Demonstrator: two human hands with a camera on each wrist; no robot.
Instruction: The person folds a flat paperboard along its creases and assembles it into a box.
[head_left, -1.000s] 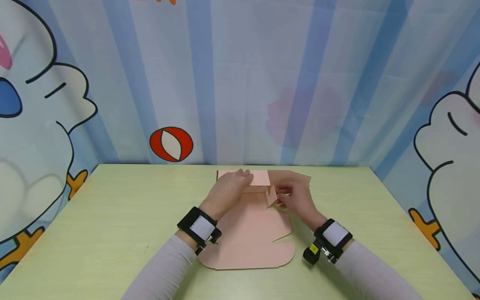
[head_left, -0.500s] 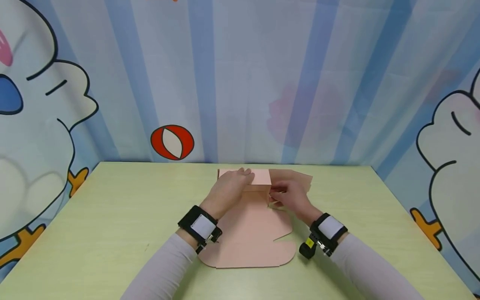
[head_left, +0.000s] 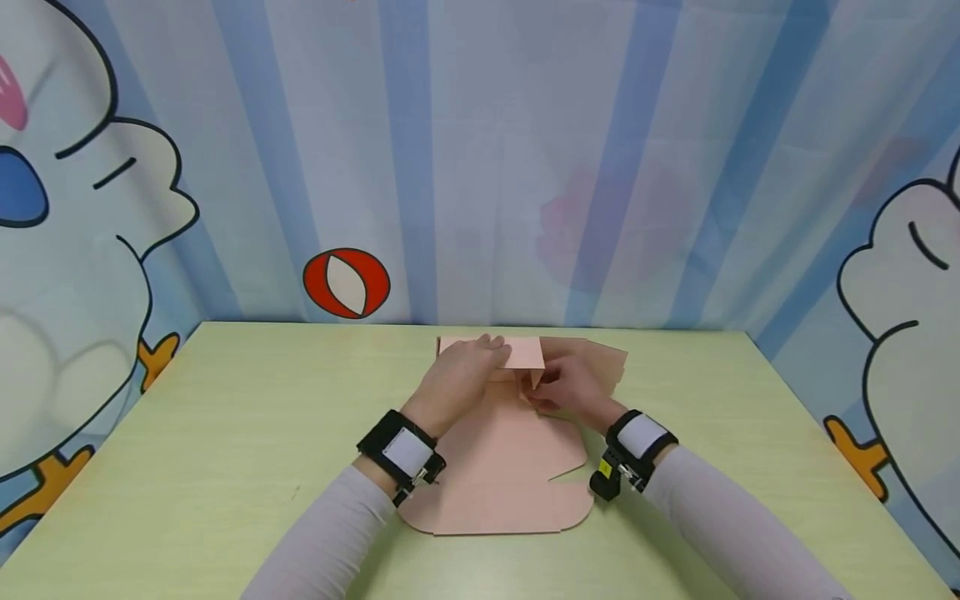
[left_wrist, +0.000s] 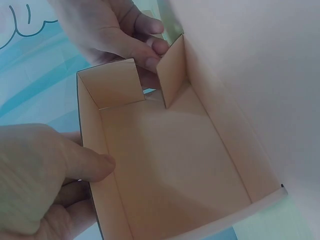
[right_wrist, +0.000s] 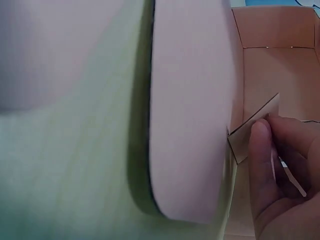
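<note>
A pink cardboard box (head_left: 523, 353), partly folded, stands at the far middle of the table, its long lid panel (head_left: 495, 475) lying flat toward me. My left hand (head_left: 463, 377) holds the far wall, thumb inside and fingers outside, as the left wrist view shows. At the right end my right hand (head_left: 576, 387) pinches a small corner flap (right_wrist: 252, 127) between thumb and finger. That flap tilts inward across the box's open end. Another corner flap (left_wrist: 112, 84) stands folded in beside it, with a gap between the two.
A pale wood-look table (head_left: 225, 467) carries the box. The unfolded end panel (head_left: 603, 360) sticks out to the right behind my right hand. At the back hangs a striped blue curtain (head_left: 495, 167) with cartoon prints, close behind the table's far edge.
My right hand has moved left and turned the corner flap inward, into the box's end. The left hand stays on the far wall, and the head view has shifted slightly.
</note>
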